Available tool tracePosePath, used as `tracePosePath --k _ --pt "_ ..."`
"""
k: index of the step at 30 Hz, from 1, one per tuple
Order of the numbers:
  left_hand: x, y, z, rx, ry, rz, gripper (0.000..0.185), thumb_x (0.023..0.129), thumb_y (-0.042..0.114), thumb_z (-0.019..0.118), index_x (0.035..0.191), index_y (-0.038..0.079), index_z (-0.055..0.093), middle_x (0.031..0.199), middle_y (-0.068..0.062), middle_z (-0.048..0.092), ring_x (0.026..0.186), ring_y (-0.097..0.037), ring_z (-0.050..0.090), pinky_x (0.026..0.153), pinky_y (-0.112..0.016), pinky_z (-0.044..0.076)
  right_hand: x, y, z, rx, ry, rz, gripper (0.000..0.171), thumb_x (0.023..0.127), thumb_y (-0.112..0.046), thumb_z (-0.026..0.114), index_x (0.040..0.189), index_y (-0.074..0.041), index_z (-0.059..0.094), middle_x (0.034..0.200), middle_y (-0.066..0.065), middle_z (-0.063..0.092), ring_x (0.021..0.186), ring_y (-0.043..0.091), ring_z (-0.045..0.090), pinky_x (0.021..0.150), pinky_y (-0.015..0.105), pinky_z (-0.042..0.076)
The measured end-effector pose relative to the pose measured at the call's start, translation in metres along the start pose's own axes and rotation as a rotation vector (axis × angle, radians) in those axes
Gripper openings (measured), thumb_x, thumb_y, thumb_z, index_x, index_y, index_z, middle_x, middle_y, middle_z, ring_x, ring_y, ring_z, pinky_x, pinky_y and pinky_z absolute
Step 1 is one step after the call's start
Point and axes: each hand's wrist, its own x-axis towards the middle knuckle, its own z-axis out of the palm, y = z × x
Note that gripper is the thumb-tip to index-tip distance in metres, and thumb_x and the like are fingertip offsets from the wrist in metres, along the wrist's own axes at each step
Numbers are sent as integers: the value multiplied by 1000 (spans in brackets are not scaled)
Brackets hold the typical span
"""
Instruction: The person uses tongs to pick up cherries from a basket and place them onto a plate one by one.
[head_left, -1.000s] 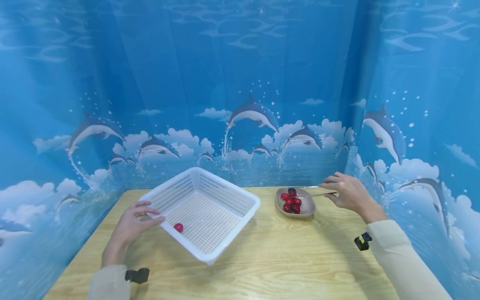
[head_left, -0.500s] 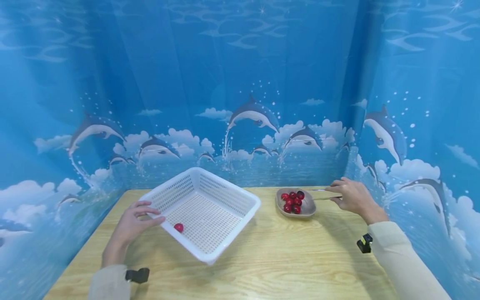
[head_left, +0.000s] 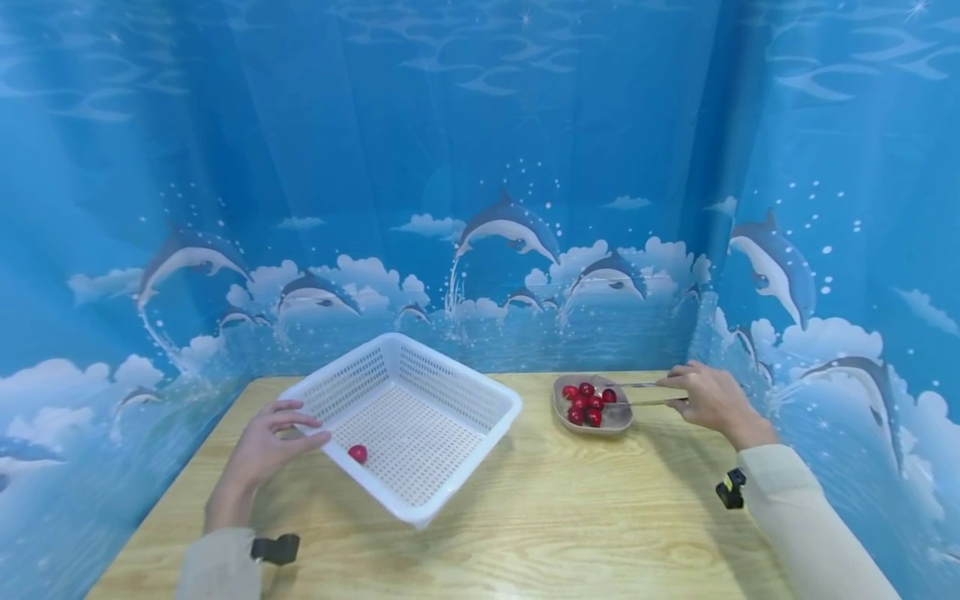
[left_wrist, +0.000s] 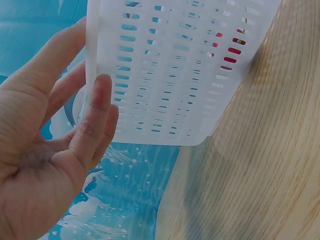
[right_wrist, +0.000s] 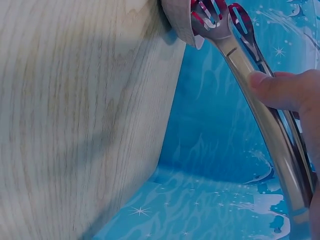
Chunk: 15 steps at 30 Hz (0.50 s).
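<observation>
One cherry (head_left: 609,396) — now between tongs (head_left: 637,393)

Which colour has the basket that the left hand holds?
White; the basket shows best in the head view.

1. The head view looks forward and down from above the near edge of the wooden table (head_left: 525,517), taking in both hands and the blue dolphin backdrop (head_left: 480,167) from some way back.
2. The left wrist view sits close behind the left hand (left_wrist: 45,165), facing the outer wall of the white basket (left_wrist: 175,70).
3. The right wrist view looks along the metal tongs (right_wrist: 250,70) toward the dish (right_wrist: 180,20), very near.
4. All three views share the table top; the head view also shows the basket (head_left: 405,417), tongs (head_left: 637,393) and dish (head_left: 618,421).
</observation>
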Motion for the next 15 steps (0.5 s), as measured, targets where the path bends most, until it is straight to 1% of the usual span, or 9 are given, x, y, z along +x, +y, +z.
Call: tracePosePath --k 2,5,8,10,12,15 --pt "0 0 0 0 0 -1 47 87 32 84 112 -6 74 155 -29 38 133 -50 45 102 -59 52 0 0 0 -1 -2 2 34 80 -17 87 113 -12 80 109 15 76 94 35 70 58 42 58" --pt "0 0 0 2 0 2 46 86 31 85 112 -5 74 155 -29 39 133 -49 46 99 -52 54 -1 -1 1 0 20 -7 38 78 -18 89 114 -12 79 109 14 76 93 35 69 57 42 57" --pt "0 0 0 10 1 3 46 86 32 85 112 -5 75 155 -28 39 133 -48 47 97 -45 54 1 -2 1 3 86 -50 42 75 -18 91 115 -12 79 106 13 76 90 31 69 58 41 58" --pt "0 0 0 13 -1 0 46 86 32 85 112 -5 75 155 -28 39 133 -48 47 96 -44 53 4 -5 1 10 141 -92 46 72 -18 93 115 -11 79 104 11 76 87 29 67 59 41 57" --pt "0 0 -1 16 -3 -3 46 86 33 85 112 -5 75 155 -28 38 133 -48 46 96 -44 53 8 -9 -1 7 197 -142 47 70 -18 94 115 -10 79 102 11 76 86 27 66 61 42 58" --pt "0 0 -1 16 -7 -8 47 87 34 84 113 -5 74 156 -29 37 133 -49 45 97 -48 54 15 -17 -5 4 261 -207 50 68 -17 95 114 -9 79 101 11 75 86 27 65 64 43 58"
